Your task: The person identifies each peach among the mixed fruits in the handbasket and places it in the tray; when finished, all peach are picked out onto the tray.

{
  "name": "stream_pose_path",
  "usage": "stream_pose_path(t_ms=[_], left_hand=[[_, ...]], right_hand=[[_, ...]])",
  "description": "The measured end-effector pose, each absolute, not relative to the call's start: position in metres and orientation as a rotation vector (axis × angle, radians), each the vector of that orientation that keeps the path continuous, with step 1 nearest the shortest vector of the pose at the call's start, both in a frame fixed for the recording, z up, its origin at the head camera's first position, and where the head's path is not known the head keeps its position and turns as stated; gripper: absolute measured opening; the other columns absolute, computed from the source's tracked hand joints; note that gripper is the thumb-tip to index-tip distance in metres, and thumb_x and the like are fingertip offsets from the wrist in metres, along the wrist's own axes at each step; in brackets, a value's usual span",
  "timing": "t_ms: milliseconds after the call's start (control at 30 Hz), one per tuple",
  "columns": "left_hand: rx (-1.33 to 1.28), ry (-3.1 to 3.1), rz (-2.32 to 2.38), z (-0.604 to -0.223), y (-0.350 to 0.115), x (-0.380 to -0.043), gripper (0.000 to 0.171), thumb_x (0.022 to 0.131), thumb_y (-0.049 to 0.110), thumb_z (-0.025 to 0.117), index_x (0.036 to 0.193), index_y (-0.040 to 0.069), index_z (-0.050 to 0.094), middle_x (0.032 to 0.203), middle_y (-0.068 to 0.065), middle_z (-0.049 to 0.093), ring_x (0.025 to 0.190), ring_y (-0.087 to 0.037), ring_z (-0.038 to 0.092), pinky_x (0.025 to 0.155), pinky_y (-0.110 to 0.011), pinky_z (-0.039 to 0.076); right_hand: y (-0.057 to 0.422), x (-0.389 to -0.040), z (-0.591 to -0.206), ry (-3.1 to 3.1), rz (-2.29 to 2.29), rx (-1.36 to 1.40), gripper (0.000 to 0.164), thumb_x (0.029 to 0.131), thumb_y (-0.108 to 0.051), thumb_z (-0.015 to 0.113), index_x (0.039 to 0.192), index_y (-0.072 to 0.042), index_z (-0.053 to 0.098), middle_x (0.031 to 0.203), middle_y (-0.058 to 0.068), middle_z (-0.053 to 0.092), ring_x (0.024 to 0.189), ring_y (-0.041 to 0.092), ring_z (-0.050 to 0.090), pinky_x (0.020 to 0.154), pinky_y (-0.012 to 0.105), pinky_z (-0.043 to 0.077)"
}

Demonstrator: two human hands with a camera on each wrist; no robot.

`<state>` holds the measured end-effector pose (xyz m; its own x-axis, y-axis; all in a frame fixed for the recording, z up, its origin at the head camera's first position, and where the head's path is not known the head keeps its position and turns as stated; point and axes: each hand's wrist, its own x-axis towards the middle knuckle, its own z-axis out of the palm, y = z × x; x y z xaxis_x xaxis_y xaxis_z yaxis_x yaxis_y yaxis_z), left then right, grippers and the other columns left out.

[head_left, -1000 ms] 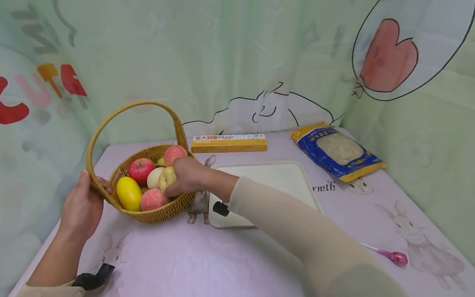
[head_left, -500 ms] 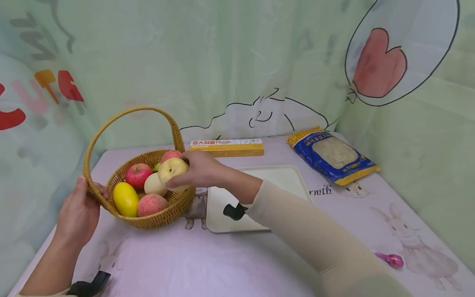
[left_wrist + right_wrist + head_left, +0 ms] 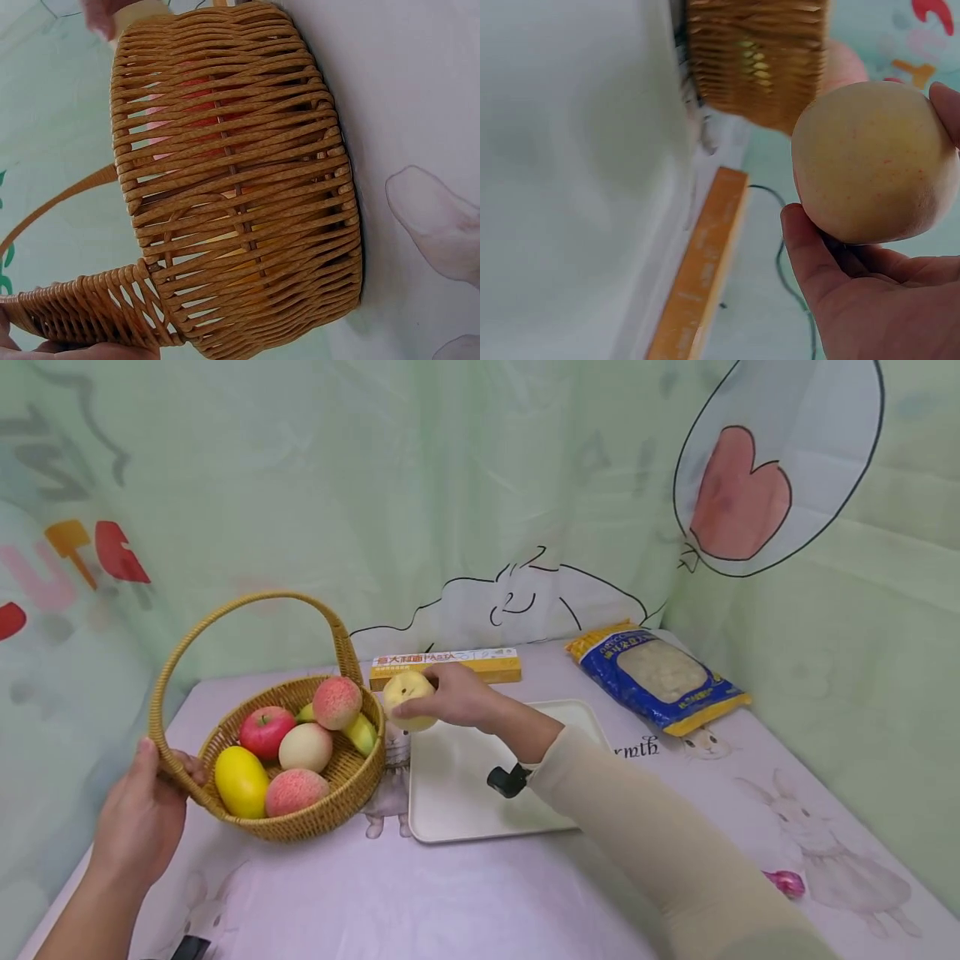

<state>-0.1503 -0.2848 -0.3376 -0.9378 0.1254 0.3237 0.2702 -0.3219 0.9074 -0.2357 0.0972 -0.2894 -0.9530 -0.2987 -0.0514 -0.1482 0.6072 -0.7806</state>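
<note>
My left hand (image 3: 146,814) grips the wicker basket (image 3: 330,814) at the near-left foot of its handle (image 3: 258,597). With fingers and thumb, my right hand (image 3: 465,697) holds a round pale yellow fruit (image 3: 408,700) with a dimple on top; faint red specks show on it in the right wrist view. The fruit hangs just right of the basket, over the far-left corner of the white tray (image 3: 457,802). Inside the basket lie a red apple (image 3: 267,732), a yellow mango-shaped fruit (image 3: 242,782), two pink peaches (image 3: 297,792), a cream round fruit (image 3: 306,748) and a partly hidden banana (image 3: 363,735).
A yellow pasta box (image 3: 487,670) lies behind the tray. At the back right rests a blue and yellow food bag (image 3: 660,681). A pink-wrapped lollipop (image 3: 787,883) is at the right, partly behind my sleeve. A curtain (image 3: 450,485) closes off the back and sides.
My right hand has lifted the pale yellow fruit out of the basket and carried it right, towards the tray. The left hand keeps its grip on the basket handle.
</note>
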Motion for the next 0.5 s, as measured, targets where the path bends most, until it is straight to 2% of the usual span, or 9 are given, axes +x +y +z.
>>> stream_pose_path(t_ms=[233,500], left_hand=[[-0.534,-1.745,-2.43,-0.339,-0.284,-0.149,0.037,0.115,0.031,0.028,0.107,0.004,0.052,0.099,-0.005,0.053,0.1,-0.016,0.052,0.098,-0.018,0.041],[-0.55,-1.74,-2.415,-0.338,-0.283,-0.149,0.036,0.115,0.03,0.028,0.107,0.004,0.051,0.1,-0.005,0.052,0.099,-0.016,0.051,0.098,-0.019,0.041]], right_hand=[[0.104,-0.247,-0.313,2.653,-1.27,-0.257,0.051,0.083,-0.046,0.084,0.112,-0.008,0.068,0.099,0.005,0.066,0.088,0.018,0.058,0.073,0.03,0.048],[0.107,-0.256,-0.327,2.649,-1.277,-0.232,0.045,0.081,-0.045,0.087,0.107,-0.011,0.072,0.096,0.004,0.067,0.088,0.018,0.059,0.075,0.03,0.049]])
